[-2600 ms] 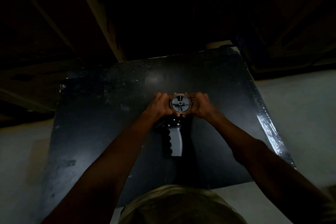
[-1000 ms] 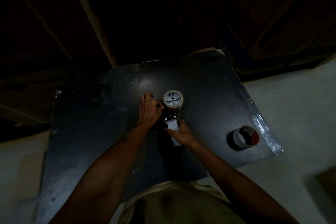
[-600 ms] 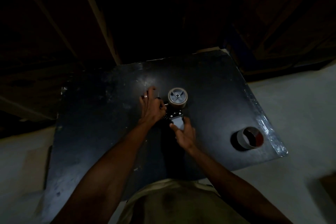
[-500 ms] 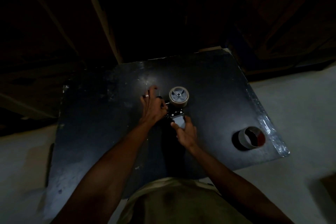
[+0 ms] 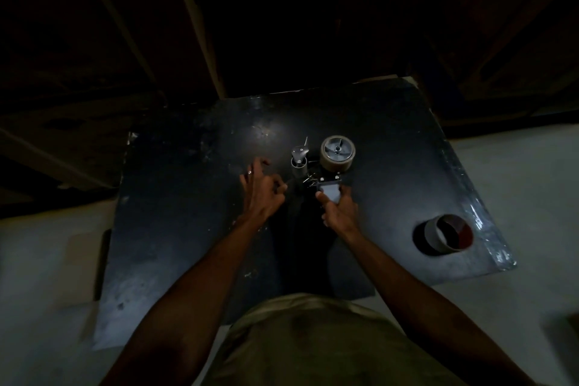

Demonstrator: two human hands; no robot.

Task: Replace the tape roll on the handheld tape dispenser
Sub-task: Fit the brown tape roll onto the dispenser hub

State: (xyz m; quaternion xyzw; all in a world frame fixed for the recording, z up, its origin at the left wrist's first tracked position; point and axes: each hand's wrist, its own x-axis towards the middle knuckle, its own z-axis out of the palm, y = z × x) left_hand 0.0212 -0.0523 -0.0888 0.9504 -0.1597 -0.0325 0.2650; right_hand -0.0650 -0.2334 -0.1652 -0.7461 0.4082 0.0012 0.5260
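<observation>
Since 0.5 s ago left hand (image 5: 261,194) has pulled back off the dispenser (image 5: 319,172), baring its roller; fingers loosely curled, holding nothing. Right hand (image 5: 340,210) grips the handle. Dispenser lies on the table (image 5: 188,229), long axis away from the person, roll (image 5: 337,153) at far end. Spare roll (image 5: 445,233) sits well right, nearer right hand.

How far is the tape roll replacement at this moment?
Done: a tape roll already sits on the dispenser's hub, and an emptied core stands apart near the table's right edge. In hand: the right hand grips the dispenser's handle, while the left hand is beside the roller end. Left: probably threading the tape; I cannot see any strip pulled out.
</observation>
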